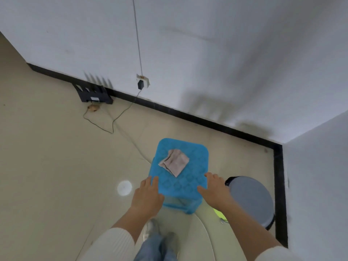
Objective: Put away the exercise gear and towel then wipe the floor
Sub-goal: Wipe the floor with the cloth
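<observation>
A folded pale pink towel [174, 162] lies on the seat of a blue plastic stool [190, 183] that stands on the beige floor. My left hand [148, 196] hovers at the stool's near left corner, fingers spread and holding nothing. My right hand [214, 191] is at the stool's near right corner, fingers apart, touching or just over the seat edge. A bit of bright yellow-green gear [219, 213] shows under my right forearm, mostly hidden.
A grey round bin with a lid [252, 200] stands right of the stool in the room's corner. A black rack [94, 94] sits by the black skirting, a thin cable [113, 121] trails across the floor from a wall plug [141, 84]. White walls close off the back and right.
</observation>
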Demonstrator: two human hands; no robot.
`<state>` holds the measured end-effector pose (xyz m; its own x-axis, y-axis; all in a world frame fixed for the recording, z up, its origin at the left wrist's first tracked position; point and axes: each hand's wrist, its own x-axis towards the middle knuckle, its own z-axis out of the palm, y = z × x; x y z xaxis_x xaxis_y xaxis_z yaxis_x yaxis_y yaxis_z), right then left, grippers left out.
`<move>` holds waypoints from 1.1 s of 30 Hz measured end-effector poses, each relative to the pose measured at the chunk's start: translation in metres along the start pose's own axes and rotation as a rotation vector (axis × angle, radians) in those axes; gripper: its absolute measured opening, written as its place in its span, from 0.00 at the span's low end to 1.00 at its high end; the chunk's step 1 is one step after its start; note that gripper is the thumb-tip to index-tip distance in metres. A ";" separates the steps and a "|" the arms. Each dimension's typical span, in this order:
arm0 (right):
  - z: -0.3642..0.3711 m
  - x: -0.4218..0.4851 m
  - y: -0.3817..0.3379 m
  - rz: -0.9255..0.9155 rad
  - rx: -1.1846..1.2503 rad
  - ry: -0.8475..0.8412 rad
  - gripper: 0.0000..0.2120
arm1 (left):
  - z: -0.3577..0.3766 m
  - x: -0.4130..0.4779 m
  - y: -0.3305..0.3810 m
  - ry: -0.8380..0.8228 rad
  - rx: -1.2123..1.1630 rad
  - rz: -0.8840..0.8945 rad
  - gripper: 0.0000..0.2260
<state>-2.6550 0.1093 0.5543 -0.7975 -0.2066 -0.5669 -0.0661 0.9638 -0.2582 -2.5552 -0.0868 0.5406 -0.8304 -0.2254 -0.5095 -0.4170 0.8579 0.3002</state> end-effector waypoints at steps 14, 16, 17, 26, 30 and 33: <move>0.136 0.180 -0.010 0.236 0.519 0.052 0.17 | 0.128 0.147 -0.052 -0.085 0.113 0.000 0.44; 0.141 0.189 -0.019 0.303 0.594 0.116 0.19 | 0.137 0.149 -0.058 -0.099 0.129 0.019 0.47; 0.142 0.193 -0.024 0.336 0.611 0.137 0.20 | 0.136 0.150 -0.060 -0.078 0.132 0.020 0.47; 0.135 0.195 -0.040 0.429 0.891 0.210 0.16 | 0.114 0.156 -0.050 -0.297 -0.017 -0.074 0.46; 0.106 0.166 -0.046 0.216 0.834 0.119 0.10 | 0.092 0.146 -0.060 -0.316 -0.118 -0.138 0.40; 0.081 0.137 -0.064 0.107 0.711 0.055 0.11 | 0.071 0.103 -0.063 -0.172 -0.218 -0.247 0.38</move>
<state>-2.7117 0.0060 0.4298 -0.8080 -0.0906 -0.5822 0.4055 0.6313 -0.6611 -2.5880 -0.1315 0.4118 -0.6280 -0.3168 -0.7108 -0.6817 0.6646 0.3061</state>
